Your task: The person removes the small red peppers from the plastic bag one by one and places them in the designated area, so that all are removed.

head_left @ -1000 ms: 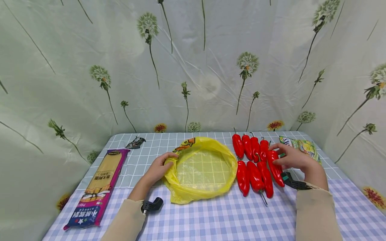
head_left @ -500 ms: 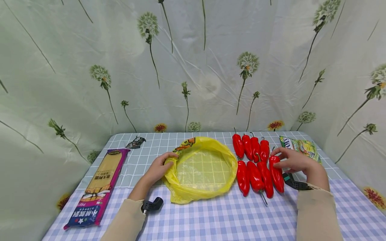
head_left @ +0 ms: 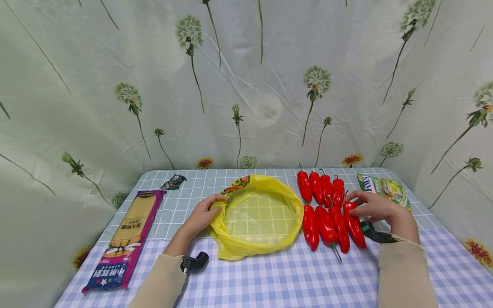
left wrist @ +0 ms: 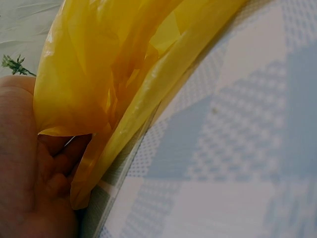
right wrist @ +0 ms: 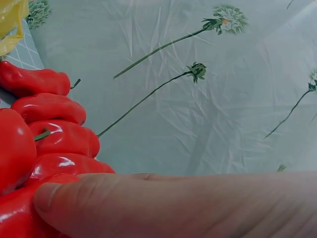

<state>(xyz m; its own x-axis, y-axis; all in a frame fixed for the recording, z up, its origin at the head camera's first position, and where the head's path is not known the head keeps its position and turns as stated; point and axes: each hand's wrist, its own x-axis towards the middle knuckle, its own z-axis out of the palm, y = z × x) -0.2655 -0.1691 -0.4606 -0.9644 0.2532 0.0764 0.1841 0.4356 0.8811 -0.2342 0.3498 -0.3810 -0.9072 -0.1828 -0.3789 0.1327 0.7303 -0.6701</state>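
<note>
A yellow plastic bag (head_left: 262, 248) lies with its mouth spread wide in the middle of the table. My left hand (head_left: 203, 215) holds its left rim, thumb and fingers on either side of the film; the left wrist view shows the bag's folds (left wrist: 84, 74) between them. To the right, red peppers with green stems lie in two rows, among them a front-row pepper (head_left: 327, 224). My right hand (head_left: 371, 206) pinches the upper part of the rightmost pepper (head_left: 355, 226). In the right wrist view my thumb (right wrist: 99, 203) presses on its glossy skin.
A purple pasta packet (head_left: 129, 239) lies on the left side, with a small black packet (head_left: 174, 182) behind it. Beyond my right hand is a green FOX'S candy bag (head_left: 387, 188). A flowered curtain (head_left: 265, 107) hangs behind the checked tablecloth (head_left: 277, 282).
The pepper in my right hand has shifted slightly toward me and turned a little, now lying alongside the front row. My left hand and the yellow bag have stayed put.
</note>
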